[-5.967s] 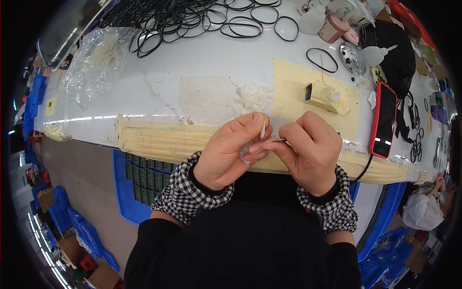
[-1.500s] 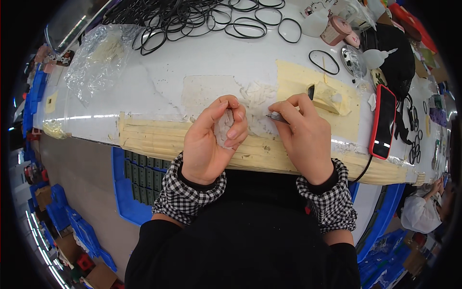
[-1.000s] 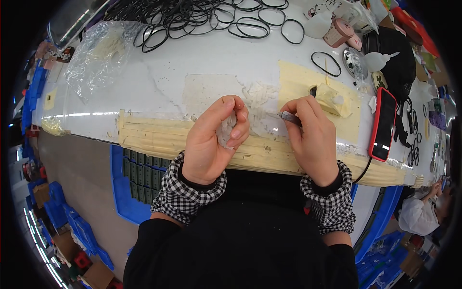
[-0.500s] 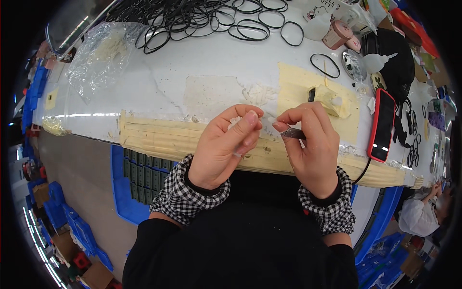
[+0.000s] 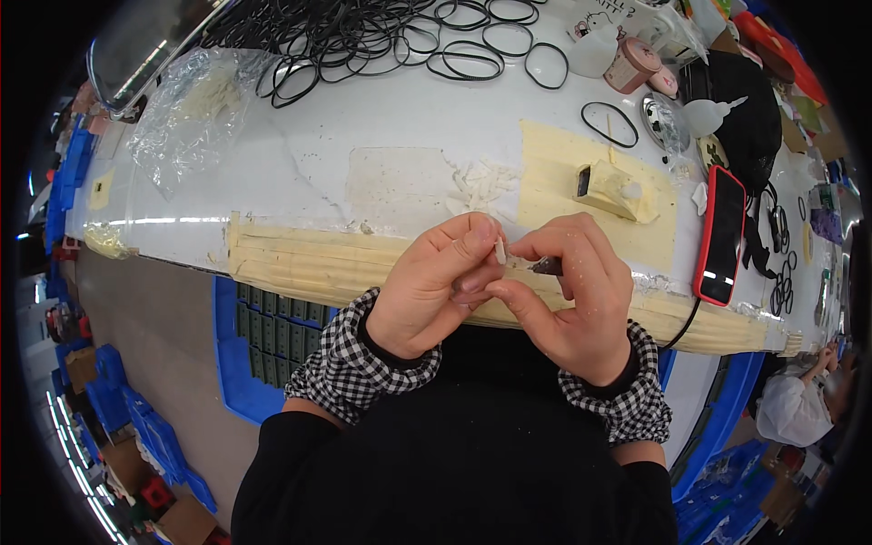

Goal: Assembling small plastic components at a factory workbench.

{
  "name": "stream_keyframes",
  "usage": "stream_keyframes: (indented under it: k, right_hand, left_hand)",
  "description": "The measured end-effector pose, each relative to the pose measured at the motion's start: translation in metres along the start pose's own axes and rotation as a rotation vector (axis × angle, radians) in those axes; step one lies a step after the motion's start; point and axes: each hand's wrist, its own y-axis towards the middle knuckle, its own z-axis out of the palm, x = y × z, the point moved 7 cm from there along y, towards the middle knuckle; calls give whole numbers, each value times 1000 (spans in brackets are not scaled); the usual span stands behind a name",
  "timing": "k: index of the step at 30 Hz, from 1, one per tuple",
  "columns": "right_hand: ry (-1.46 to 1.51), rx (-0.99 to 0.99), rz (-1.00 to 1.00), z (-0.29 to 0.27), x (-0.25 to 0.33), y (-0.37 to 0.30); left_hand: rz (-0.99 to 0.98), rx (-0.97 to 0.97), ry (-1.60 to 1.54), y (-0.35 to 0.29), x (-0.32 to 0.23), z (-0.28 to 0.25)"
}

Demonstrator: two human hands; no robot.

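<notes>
My left hand (image 5: 436,282) is closed in a pinch around a small white piece (image 5: 500,251), whose end sticks out by the fingertips. Close beside it, my right hand (image 5: 581,295) is curled around a small dark metal blade (image 5: 548,266), mostly hidden by the fingers. Both hands are over the taped front edge of the white table (image 5: 300,173). Just beyond them lies a scatter of white scraps (image 5: 480,186). A block wrapped in yellow tape (image 5: 618,193) sits on a yellow sheet (image 5: 542,173) past my right hand.
Black rubber rings (image 5: 463,62) heap at the back. A clear plastic bag (image 5: 195,127) lies left. A red-cased phone (image 5: 722,236), a squeeze bottle (image 5: 708,116) and a pink tub (image 5: 632,65) stand right. A blue crate (image 5: 238,363) of dark parts is below. Another person (image 5: 795,409) is at far right.
Both hands have come slightly lower, the left one also a little to the right. The white piece now shows at the left fingertips, and less of the blade is visible.
</notes>
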Motion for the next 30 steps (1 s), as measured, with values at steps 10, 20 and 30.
stream_keyframes:
  k: [10,20,30]
  right_hand:
    - [-310,228,76,7,-11,-6]
    - [-346,254,57,10,-12,-6]
    - [-368,254,56,10,-12,-7]
  left_hand:
    - [-58,41,9,1,4,0]
    - [-38,36,34,-1,2,0]
    - [-30,35,66,-1,-1,0]
